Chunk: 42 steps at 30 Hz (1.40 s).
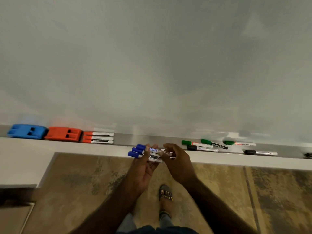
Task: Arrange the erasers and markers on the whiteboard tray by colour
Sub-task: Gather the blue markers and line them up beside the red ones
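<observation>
Three blue-capped markers [138,150] lie bunched in my left hand [145,168], just in front of the metal tray [148,140], caps pointing left. My right hand [177,159] grips the other end of the same bunch. On the tray's left end a blue eraser [27,131] sits beside a red eraser [63,133], with three red markers [98,137] stacked right of it. Further right on the tray lie three green markers [213,144] and two black markers [201,148], mixed together.
The whiteboard [152,65] rises behind the tray. A white ledge [25,159] runs under the tray and widens at the left. Another dark marker [308,155] shows at the right edge. Below are a patterned floor and my sandalled foot [166,193].
</observation>
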{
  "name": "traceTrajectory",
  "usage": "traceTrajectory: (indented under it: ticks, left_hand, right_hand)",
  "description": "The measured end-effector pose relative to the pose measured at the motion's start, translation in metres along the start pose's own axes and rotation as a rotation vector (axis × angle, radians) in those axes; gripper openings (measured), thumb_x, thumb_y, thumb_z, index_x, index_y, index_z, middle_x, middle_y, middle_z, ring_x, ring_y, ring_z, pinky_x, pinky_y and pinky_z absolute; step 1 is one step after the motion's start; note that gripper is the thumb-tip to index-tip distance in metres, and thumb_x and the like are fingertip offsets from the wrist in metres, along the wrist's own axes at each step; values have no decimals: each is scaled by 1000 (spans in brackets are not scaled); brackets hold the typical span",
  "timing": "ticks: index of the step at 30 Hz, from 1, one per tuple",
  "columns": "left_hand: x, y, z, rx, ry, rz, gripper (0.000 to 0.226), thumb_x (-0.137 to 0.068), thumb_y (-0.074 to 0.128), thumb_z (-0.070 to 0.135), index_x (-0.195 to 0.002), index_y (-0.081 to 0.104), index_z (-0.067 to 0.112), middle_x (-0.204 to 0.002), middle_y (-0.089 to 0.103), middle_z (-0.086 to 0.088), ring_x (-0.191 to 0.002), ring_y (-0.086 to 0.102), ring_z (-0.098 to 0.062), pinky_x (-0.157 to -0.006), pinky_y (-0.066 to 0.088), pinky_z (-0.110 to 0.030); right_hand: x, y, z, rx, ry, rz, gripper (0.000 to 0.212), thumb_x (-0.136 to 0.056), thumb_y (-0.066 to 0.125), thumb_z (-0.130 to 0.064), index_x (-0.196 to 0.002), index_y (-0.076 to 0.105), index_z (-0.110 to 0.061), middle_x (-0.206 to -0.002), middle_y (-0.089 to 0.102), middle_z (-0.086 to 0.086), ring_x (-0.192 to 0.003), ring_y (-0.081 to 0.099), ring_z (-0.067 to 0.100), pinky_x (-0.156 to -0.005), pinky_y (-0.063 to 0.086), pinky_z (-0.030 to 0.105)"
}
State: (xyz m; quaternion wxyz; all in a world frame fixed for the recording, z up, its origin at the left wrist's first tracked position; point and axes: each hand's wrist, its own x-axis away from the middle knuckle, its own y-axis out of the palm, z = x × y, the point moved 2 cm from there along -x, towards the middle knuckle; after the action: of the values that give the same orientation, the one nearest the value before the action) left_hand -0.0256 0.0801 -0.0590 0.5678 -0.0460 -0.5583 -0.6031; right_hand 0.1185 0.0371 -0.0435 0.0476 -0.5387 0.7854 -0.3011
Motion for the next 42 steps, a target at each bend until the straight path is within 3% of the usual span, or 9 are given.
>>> traceTrajectory:
  ticks: [5, 10, 18, 25, 29, 32, 35, 38, 42]
  left_hand:
    - [-3, -11, 20, 8, 59, 35, 28, -104, 51, 17, -129, 61, 7, -131, 70, -19, -122, 66, -37, -94, 60, -48]
    - [-5, -21, 40, 21, 69, 24, 24, -106, 49, 16, -125, 61, 8, -130, 71, -19, -121, 66, -37, -94, 57, -48]
    - [-10, -39, 87, -134, 61, 57, 30, -100, 61, 15, -125, 58, -1, -124, 70, -28, -107, 74, -34, -86, 63, -41]
    - [-18, -58, 146, -471, 211, 99, 39, -106, 52, 24, -142, 52, 7, -137, 66, -13, -129, 62, -25, -112, 48, -41]
    - [-20, -49, 152, -671, 215, 83, 28, -108, 49, 28, -128, 61, 14, -132, 67, -8, -128, 61, -18, -93, 54, -25]
    - [-22, -42, 151, -714, 209, 124, 23, -108, 47, 34, -112, 66, 20, -123, 68, -6, -122, 63, -19, -92, 50, -28]
    - [-24, -38, 145, -779, 238, 145, 37, -108, 45, 39, -123, 66, 13, -122, 70, -7, -116, 66, -18, -95, 52, -32]
    - [-24, -36, 140, -769, 267, 178, 36, -108, 45, 39, -116, 68, 12, -111, 74, -10, -101, 72, -20, -84, 54, -30]
    - [-27, -32, 140, -800, 287, 216, 32, -109, 45, 36, -115, 68, 14, -111, 74, -12, -102, 72, -24, -95, 56, -40]
  right_hand:
    - [-4, 28, -5, -583, 238, -87, 16, -88, 80, -19, -104, 77, -22, -107, 78, 8, -95, 77, 24, -81, 65, 44]
    - [-7, 51, -9, -859, 347, -206, 27, -81, 85, -17, -107, 78, -18, -113, 77, 13, -105, 75, 33, -91, 60, 48]
    - [-26, 62, -13, -820, 388, -160, 21, -82, 83, -8, -99, 80, -18, -107, 79, 13, -99, 77, 33, -86, 62, 45]
    - [-59, 60, -11, -679, 379, -89, 21, -84, 82, -2, -102, 78, -13, -98, 80, 9, -92, 78, 29, -78, 64, 39]
    - [-70, 65, -10, -645, 410, -73, 21, -83, 83, -4, -102, 77, -11, -97, 81, 9, -92, 78, 29, -81, 65, 43]
    - [-74, 72, -15, -634, 418, -74, 21, -83, 82, -2, -102, 77, -9, -96, 80, 10, -91, 78, 29, -82, 65, 44]
    - [-77, 78, -21, -613, 402, -85, 21, -83, 82, -3, -102, 77, -9, -97, 80, 9, -93, 78, 29, -85, 64, 46]
    - [-79, 83, -26, -378, 310, -101, 21, -83, 84, -14, -103, 77, -15, -96, 80, 2, -91, 76, 22, -84, 64, 41]
    - [-79, 89, -38, -19, 97, -127, 22, -88, 80, -27, -109, 76, -24, -95, 77, -10, -81, 70, 4, -72, 56, 20]
